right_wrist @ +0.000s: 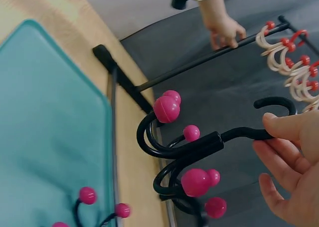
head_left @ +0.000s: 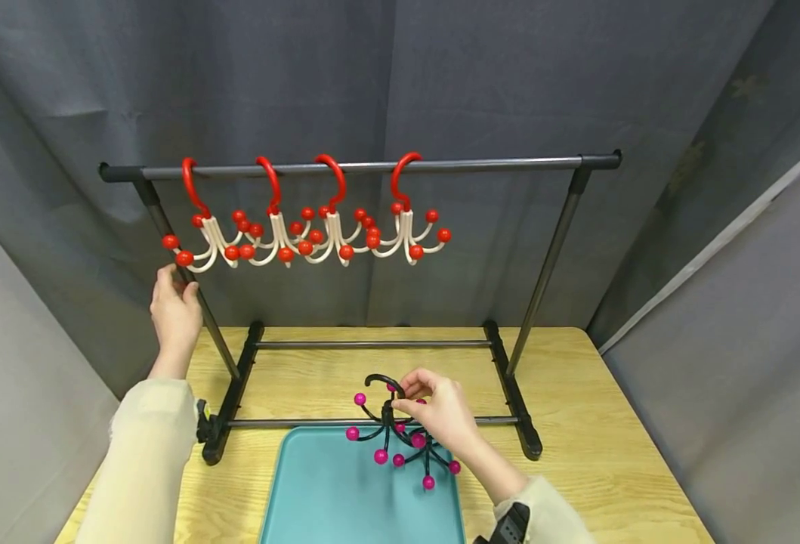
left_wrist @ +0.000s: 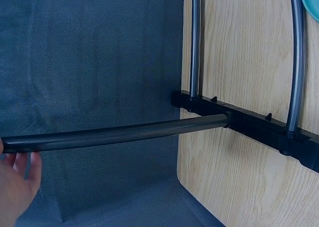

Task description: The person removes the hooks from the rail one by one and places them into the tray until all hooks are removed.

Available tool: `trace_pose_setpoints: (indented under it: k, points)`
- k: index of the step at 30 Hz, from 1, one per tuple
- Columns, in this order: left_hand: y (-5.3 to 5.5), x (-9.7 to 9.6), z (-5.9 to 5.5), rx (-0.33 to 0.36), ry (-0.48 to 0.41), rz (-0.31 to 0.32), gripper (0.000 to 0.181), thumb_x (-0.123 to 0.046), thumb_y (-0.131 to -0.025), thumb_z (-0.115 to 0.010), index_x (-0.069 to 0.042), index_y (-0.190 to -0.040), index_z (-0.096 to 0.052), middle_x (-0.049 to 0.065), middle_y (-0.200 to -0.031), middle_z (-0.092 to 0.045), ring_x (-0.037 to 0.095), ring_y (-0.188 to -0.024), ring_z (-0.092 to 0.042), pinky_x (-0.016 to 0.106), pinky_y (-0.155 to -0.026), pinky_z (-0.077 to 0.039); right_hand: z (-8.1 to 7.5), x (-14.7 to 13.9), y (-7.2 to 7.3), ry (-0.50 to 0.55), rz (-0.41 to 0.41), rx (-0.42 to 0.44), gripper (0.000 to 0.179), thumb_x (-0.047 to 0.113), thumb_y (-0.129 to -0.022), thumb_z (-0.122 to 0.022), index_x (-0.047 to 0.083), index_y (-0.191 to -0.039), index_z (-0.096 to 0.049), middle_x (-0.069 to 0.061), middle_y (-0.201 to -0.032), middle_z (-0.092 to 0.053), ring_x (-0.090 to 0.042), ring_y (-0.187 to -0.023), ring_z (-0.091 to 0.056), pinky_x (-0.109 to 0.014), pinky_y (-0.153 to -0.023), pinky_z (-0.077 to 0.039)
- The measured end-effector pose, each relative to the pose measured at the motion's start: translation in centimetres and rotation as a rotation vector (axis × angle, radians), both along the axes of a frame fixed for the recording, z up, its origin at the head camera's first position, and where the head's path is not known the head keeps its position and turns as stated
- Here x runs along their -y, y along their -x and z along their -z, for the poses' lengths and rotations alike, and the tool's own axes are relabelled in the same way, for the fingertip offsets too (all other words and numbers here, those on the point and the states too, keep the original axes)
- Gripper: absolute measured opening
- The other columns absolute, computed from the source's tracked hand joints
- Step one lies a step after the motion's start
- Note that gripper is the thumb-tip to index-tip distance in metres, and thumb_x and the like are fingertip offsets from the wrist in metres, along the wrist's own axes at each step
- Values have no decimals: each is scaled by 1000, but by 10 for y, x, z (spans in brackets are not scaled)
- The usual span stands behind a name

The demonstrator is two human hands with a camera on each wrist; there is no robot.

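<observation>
My right hand (head_left: 443,414) pinches the hook of a black multi-arm hanger (head_left: 387,417) with pink ball tips, held upright above the tray's far edge. In the right wrist view, thumb and fingers close on the hook of that hanger (right_wrist: 199,148). A second black hanger with pink balls (head_left: 428,447) is on the blue-green tray (head_left: 332,487), partly hidden behind the first. On the left, my left hand (head_left: 177,316) grips the slanted side post (left_wrist: 124,135) of the rack, fingers beneath it. Several white hangers with red hooks and red balls (head_left: 406,227) hang from the top bar (head_left: 508,164).
The rack's black feet (head_left: 523,423) stand on the wooden table (head_left: 597,423), joined by two low crossbars (head_left: 372,344). Grey curtains (head_left: 495,75) enclose the back and sides. The hanging white hangers occupy the left and middle of the bar.
</observation>
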State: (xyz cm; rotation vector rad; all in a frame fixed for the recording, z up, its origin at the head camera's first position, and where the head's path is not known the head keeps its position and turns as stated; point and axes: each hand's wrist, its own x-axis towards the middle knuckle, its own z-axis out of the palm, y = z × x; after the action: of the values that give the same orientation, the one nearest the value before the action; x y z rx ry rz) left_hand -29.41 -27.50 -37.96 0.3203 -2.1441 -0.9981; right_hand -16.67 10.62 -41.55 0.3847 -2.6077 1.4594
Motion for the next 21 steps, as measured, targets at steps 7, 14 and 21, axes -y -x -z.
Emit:
trace_pose_setpoints:
  k: [7,14,21]
  points:
    - [2,-1,-1,-21,4,10,34,-9,-91,-51,-7,-124,-43,24,-103,-52,41,-96,-51,52,-83,-37,26,2,1,-53,-39,48,19,13,-71,-76,15,-81,-61,5,-74,-65,-6,-66,-62,-18,-60,-48]
    - [0,-1,-3,-30,7,7,34,-10,-91,-51,-7,-124,-43,23,-103,-52,41,-95,-51,52,-82,-37,45,5,1,-81,-73,82,18,9,-72,-74,14,-81,-59,0,-76,-68,-5,-66,-64,-20,-58,-49]
    - [-1,0,1,-41,3,9,34,-8,-90,-52,-6,-123,-43,24,-102,-52,42,-94,-51,52,-82,-36,58,10,1,-153,-68,38,18,12,-72,-75,13,-81,-60,4,-73,-65,-4,-65,-62,-16,-57,-47]
